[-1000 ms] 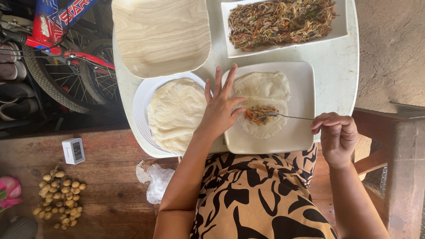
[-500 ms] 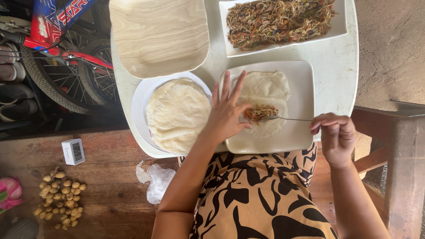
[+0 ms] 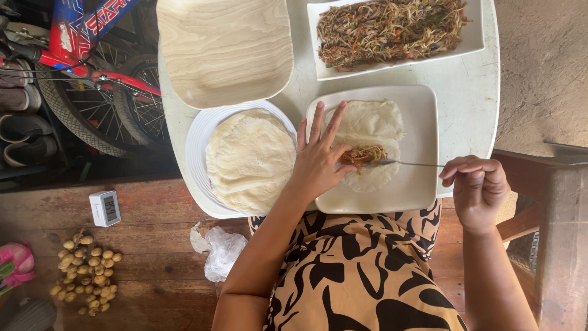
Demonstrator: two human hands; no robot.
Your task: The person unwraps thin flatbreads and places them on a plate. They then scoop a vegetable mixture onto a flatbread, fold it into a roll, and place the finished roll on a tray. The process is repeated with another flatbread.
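Observation:
My left hand (image 3: 318,160) rests with fingers spread on a thin round wrapper (image 3: 370,125) lying on a square white plate (image 3: 421,184). My right hand (image 3: 476,187) pinches the end of a metal fork (image 3: 404,163) whose tip sits in a small heap of vegetable noodle filling (image 3: 362,155) on the wrapper. To the left, a round white plate (image 3: 196,144) holds a stack of plain wrappers (image 3: 250,158). At the back, a rectangular white dish (image 3: 471,38) is full of the same stir-fried filling (image 3: 389,24).
An empty square wooden plate (image 3: 225,46) lies at the back left of the round white table (image 3: 468,86). On the wooden floor are a small white clock (image 3: 105,208), a bunch of small brown fruits (image 3: 82,270) and crumpled plastic (image 3: 220,248). A red bicycle (image 3: 79,61) stands left.
The left hand has shifted slightly on the wrapper and the fork tip has nudged the filling; otherwise almost nothing has moved.

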